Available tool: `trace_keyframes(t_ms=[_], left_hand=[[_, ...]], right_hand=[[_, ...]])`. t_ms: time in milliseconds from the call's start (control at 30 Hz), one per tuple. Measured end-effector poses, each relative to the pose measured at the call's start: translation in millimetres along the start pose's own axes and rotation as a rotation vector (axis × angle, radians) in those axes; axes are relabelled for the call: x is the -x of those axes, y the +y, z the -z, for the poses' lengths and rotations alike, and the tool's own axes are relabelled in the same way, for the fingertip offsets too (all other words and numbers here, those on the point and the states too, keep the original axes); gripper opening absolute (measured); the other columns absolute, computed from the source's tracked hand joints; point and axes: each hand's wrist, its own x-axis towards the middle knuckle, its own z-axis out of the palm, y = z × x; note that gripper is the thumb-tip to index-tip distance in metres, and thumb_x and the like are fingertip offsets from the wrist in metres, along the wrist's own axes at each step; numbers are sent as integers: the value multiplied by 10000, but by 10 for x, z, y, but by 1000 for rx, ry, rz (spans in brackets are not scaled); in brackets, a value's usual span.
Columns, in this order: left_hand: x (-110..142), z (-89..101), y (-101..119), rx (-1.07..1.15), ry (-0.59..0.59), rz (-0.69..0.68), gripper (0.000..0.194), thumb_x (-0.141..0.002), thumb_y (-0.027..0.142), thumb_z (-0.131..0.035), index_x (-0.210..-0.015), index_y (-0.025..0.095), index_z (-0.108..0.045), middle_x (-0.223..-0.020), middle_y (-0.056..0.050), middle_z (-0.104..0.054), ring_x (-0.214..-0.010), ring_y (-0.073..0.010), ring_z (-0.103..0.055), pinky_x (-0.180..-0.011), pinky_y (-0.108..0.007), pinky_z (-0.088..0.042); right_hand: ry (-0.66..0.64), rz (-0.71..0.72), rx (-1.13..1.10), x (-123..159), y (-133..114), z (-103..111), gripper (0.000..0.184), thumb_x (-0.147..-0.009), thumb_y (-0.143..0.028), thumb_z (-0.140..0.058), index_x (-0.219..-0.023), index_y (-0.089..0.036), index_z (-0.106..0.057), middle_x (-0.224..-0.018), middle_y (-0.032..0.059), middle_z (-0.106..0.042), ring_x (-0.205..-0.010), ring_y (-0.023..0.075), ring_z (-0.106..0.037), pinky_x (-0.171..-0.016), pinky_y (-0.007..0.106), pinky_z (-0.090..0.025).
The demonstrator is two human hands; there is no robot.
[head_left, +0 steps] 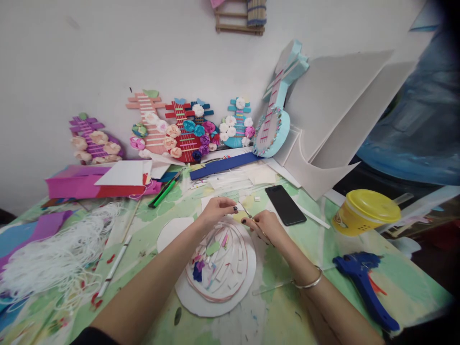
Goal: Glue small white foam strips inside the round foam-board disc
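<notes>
In the middle of the table, my right hand point(265, 226) is closed around a small pair of scissors point(247, 213), its blades pointing up and left. My left hand point(221, 209) is just left of the blades, thumb and fingers pinched together; what it holds is too small to make out. Below both hands lies a round white cardboard piece point(247, 278) with a ring drawn on it. Colourful paper scraps point(212, 248) and white snippets are scattered on top of it.
A black phone point(285, 205), a yellow tub point(364, 213) and a blue glue gun point(368, 287) are on the right. White string point(61, 249) and a green utility knife point(165, 189) lie left. Flower-trimmed paper instruments point(185, 136) and a light-blue one point(275, 115) lean against the wall.
</notes>
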Motion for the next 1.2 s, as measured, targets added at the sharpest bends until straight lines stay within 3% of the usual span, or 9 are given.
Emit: trace_keyframes(t_ms=[300, 667, 933, 1200], left_hand=[[-16, -33, -16, 168, 197, 31, 291, -552, 296, -741, -763, 127, -634, -704, -102, -703, -708, -192, -651, -564, -243, -368], [38, -260, -27, 221, 146, 11, 190, -520, 192, -754, -665, 108, -664, -599, -64, -676, -610, -166, -637, -571, -246, -406], [61, -284, -71, 273, 158, 46, 196, -537, 196, -738, -691, 119, -645, -644, -74, -689, -633, -156, -642, -556, -227, -418], [61, -243, -137, 97, 159, 44, 128, -569, 190, -698, -655, 105, -655, -624, -94, -682, -588, -168, -636, -497, -230, -413]], right_hand=[[75, 64, -40, 62, -52, -1, 485, -790, -593, -422, -554, -178, -507, -512, 17, -519, -492, 127, -442, -463, 239, -231], [74, 73, -13, 98, -109, -1, 430, -798, -539, -451, -557, -182, -463, -524, 14, -512, -514, 121, -411, -488, 227, -249], [67, 57, 46, 101, -97, -28, 472, -808, -583, -433, -604, -175, -554, -584, 62, -609, -522, 141, -481, -495, 237, -262], [-1, 9, 129, 56, -99, -42, 565, -769, -643, -464, -536, -156, -629, -562, 139, -642, -560, 214, -580, -483, 271, -264]])
